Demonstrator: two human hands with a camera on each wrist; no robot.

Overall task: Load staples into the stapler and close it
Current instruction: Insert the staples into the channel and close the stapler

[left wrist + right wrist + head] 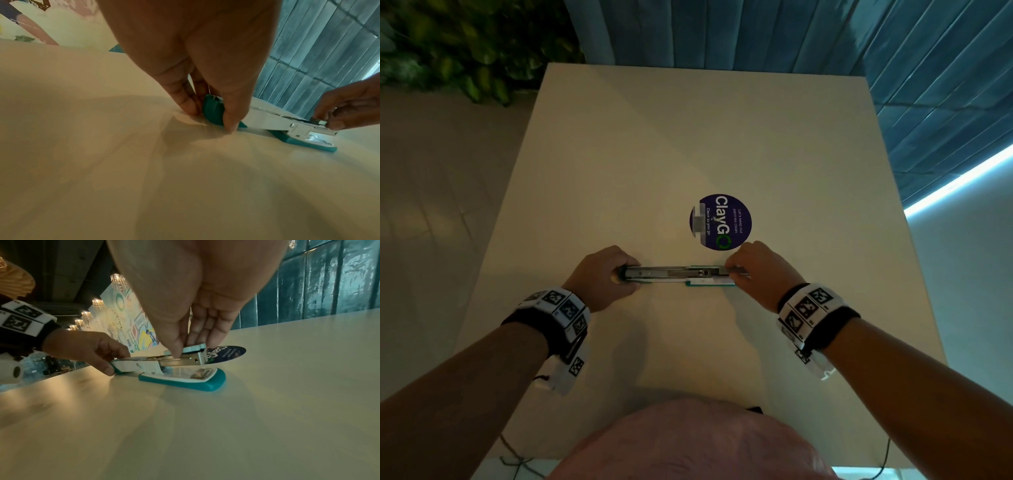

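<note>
A teal and white stapler [674,273] lies opened out flat on the white table [688,144], with its metal staple channel facing up. My left hand [602,277] pinches the teal end of the folded-back top cover [213,112] and holds it down on the table. My right hand [736,270] is at the front end of the channel [185,361]. Its thumb and fingers pinch a small ridged strip of staples [194,347] right above the channel. The teal base [185,382] with its metal anvil lies flat underneath.
A round purple "ClayGo" sticker [720,221] is stuck on the table just behind the stapler. Green plants [465,44] stand past the far left corner. Teal panelled wall [893,68] lies behind and to the right. A thin cable [883,459] hangs at the near edge.
</note>
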